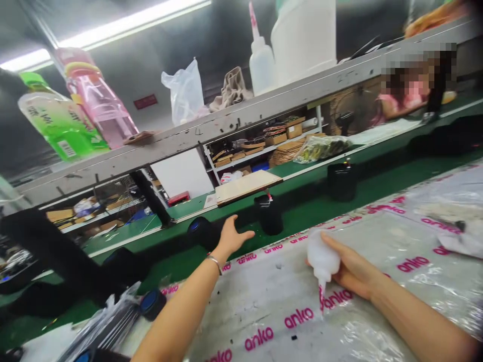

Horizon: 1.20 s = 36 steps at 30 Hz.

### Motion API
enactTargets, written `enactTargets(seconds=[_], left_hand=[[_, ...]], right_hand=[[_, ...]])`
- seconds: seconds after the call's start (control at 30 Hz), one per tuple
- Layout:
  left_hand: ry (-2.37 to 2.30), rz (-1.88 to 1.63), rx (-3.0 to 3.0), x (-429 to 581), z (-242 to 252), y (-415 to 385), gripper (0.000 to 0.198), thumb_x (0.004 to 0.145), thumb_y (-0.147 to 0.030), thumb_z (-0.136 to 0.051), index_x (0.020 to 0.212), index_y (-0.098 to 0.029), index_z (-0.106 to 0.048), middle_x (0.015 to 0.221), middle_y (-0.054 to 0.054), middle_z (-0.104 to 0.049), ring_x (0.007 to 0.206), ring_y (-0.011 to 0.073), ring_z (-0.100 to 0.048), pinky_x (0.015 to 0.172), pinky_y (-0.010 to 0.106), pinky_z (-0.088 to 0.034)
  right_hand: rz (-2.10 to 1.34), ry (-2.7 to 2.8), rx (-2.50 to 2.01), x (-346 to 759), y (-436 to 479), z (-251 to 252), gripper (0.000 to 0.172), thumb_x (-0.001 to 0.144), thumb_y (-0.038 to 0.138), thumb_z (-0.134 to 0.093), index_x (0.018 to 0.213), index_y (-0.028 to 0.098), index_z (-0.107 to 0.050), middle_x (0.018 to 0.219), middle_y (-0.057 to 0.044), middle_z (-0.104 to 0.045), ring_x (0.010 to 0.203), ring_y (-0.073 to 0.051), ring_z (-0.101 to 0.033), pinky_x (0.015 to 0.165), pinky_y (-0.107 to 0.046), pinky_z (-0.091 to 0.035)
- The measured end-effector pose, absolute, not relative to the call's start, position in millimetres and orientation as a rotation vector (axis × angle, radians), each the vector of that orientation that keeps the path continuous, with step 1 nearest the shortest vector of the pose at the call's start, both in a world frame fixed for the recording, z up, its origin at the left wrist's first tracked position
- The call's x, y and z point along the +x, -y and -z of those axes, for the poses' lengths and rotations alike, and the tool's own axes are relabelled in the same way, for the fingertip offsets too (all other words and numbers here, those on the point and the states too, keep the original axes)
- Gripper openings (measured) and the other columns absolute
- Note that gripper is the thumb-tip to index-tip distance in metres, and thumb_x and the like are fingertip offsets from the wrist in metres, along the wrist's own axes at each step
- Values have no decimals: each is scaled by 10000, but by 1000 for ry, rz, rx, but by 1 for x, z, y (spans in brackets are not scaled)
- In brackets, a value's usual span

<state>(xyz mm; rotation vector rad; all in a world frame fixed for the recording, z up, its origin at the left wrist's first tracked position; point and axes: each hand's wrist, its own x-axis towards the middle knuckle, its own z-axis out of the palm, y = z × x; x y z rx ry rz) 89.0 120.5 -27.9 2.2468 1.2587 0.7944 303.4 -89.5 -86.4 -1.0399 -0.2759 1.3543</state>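
Note:
My right hand [352,271] grips a white squeeze bottle [323,254] upside down, its narrow pink-marked nozzle pointing at the work surface. Stretched forward, my left hand [233,237] has thumb and fingers apart and holds nothing. Just beyond its fingertips stands a black cylindrical item [269,215] with something small, white and red, at its top. To the left of that hand lies another black cylinder with a blue end [198,231]. Beneath both hands spreads a work surface covered in plastic printed with pink "anko" lettering [258,340].
A raised shelf [226,123] crosses ahead, bearing drink bottles [101,100], a second squeeze bottle [262,65] and a large white container [305,40]. More black cylinders [341,181] stand along the green belt [302,211]. Plastic-wrapped pieces [107,322] lie lower left. A person [403,95] sits far right.

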Motion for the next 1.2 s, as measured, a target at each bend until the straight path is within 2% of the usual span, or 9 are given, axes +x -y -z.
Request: enactTargets(seconds=[0.1, 0.33, 0.47, 0.57, 0.7, 0.87, 0.97, 1.1, 1.2], left_hand=[[-1203, -655, 2186, 139, 64, -126, 984, 521, -377, -903, 1345, -130, -425, 1410, 198, -522, 1320, 301, -510, 1096, 358, -411], [-1248, -649, 2085, 191, 79, -128, 919, 610, -383, -864, 1347, -112, -388, 1238, 185, -637, 1147, 273, -624, 996, 370, -477], [-1309, -703, 2023, 181, 65, -117, 636, 816, -416, -700, 1330, -135, -454, 1283, 144, -597, 1139, 239, -608, 994, 429, -490], [-1355, -667, 1960, 162, 54, -109, 456, 896, -427, -598, 1246, -141, -542, 1175, 109, -641, 1019, 209, -646, 901, 427, -539], [-1364, -675, 1928, 120, 31, -97, 567, 811, -411, -663, 1264, -97, -531, 1083, 131, -688, 917, 220, -681, 791, 368, -563], [-1345, -835, 2037, 49, -22, -64, 649, 635, -303, -751, 1249, -217, -561, 1195, 70, -659, 1120, 250, -625, 975, 358, -485], [-1355, -922, 2204, 12, -47, -36, 689, 607, -317, -742, 1261, -270, -531, 1203, 41, -636, 1112, 253, -617, 1001, 377, -470], [-1274, -753, 2360, -14, -49, -10, 796, 565, -289, -745, 1319, -286, -489, 1198, 47, -626, 1075, 263, -626, 1003, 404, -478], [-1156, -621, 2333, -17, -35, -2, 936, 555, -271, -769, 1414, -285, -396, 1242, 68, -606, 1112, 262, -611, 1029, 416, -471]], right_hand=[[-1408, 222, -1014, 303, 91, 79, 574, 1038, 463, -430, 1442, 59, -382, 1176, -139, -402, 1143, -108, -421, 1037, -296, -444], [-1457, 178, -944, 306, 90, 76, 559, 1035, 488, -433, 1345, 23, -448, 1114, -130, -427, 1097, -85, -439, 1000, -250, -459], [-1461, 183, -913, 307, 90, 77, 536, 1033, 470, -441, 1321, 18, -461, 1100, -126, -431, 1092, -82, -439, 999, -245, -459], [-1441, 183, -908, 307, 91, 77, 524, 1032, 459, -447, 1309, 15, -467, 1094, -124, -432, 1093, -81, -439, 1002, -245, -457], [-1371, 175, -920, 306, 96, 73, 519, 1034, 460, -443, 1292, 11, -473, 1073, -120, -437, 1066, -70, -446, 976, -223, -466], [-1192, 201, -929, 298, 105, 55, 510, 1040, 445, -430, 1309, 13, -461, 1080, -121, -434, 1064, -69, -446, 967, -216, -470], [-1083, 259, -922, 285, 103, 32, 497, 1039, 420, -432, 1333, 19, -448, 1099, -124, -428, 1074, -73, -442, 970, -218, -470], [-959, 421, -871, 259, 89, -16, 486, 1031, 394, -451, 1346, 24, -442, 1091, -120, -431, 1052, -66, -448, 944, -200, -479], [-862, 582, -810, 240, 78, -51, 492, 1000, 400, -511, 1307, 19, -459, 1027, -107, -447, 961, -40, -462, 852, -144, -485]])
